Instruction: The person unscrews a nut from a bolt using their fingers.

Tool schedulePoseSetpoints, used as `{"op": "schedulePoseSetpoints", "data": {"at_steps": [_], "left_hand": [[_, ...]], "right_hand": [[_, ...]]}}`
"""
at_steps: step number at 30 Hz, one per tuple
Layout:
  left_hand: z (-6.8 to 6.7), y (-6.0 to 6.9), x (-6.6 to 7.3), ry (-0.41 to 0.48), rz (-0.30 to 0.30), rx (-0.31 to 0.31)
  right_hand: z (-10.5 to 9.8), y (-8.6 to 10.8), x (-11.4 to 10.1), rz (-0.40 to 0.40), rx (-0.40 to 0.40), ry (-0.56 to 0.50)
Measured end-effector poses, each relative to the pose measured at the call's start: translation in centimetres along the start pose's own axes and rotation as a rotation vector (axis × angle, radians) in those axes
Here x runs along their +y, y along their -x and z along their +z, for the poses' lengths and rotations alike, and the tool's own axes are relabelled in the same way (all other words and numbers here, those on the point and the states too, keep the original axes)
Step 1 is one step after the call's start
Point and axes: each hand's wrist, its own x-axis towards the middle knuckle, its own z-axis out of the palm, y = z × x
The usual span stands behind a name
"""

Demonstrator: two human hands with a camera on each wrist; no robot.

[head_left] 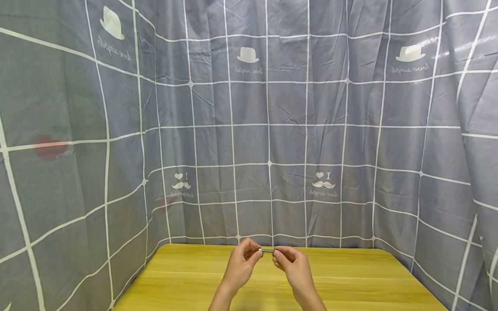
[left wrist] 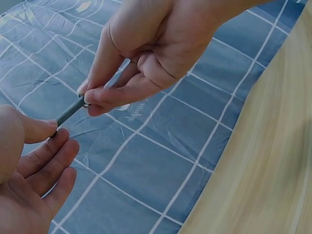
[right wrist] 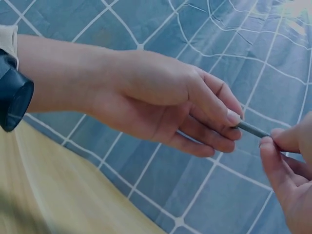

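Note:
A thin grey spring [head_left: 267, 251] is held level between the two hands above the table. Close ridges like coils show along it in the left wrist view, where the spring [left wrist: 70, 112] has a small loop at the far end. My left hand [head_left: 239, 266] pinches one end between thumb and fingertips. At the other end, the thumb and fingers of my right hand [head_left: 297, 266] pinch it too. The right wrist view shows the spring [right wrist: 253, 129] as a plain grey rod between both sets of fingertips. Its two ends are partly hidden by the fingers.
Below the hands spreads a yellow wood-grain table [head_left: 186, 276] with rounded far corners. A grey curtain [head_left: 288, 103] with white grid lines hangs behind it and along both sides. A dark wrist device [right wrist: 17, 95] sits on the left forearm.

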Motion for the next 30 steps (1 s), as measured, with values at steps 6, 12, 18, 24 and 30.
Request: {"op": "schedulePoseSetpoints", "data": {"at_steps": [6, 12, 18, 24, 30], "left_hand": [[0.1, 0.1, -0.1, 0.009, -0.005, 0.003], [0.0, 0.1, -0.1, 0.031, -0.010, -0.002], [0.1, 0.2, -0.3, 0.050, 0.006, -0.005], [-0.2, 0.2, -0.2, 0.024, -0.015, 0.002], [-0.9, 0.2, -1.2, -0.005, -0.039, -0.003]], "right_hand": [[-0.1, 0.1, 0.1, -0.032, -0.006, -0.031], [0.0, 0.2, 0.2, -0.053, 0.029, -0.004], [0.1, 0.2, 0.1, -0.026, 0.067, 0.026], [-0.3, 0.2, 0.2, -0.038, 0.063, 0.151], [-1.7, -0.1, 0.7, -0.097, 0.048, 0.414]]}}
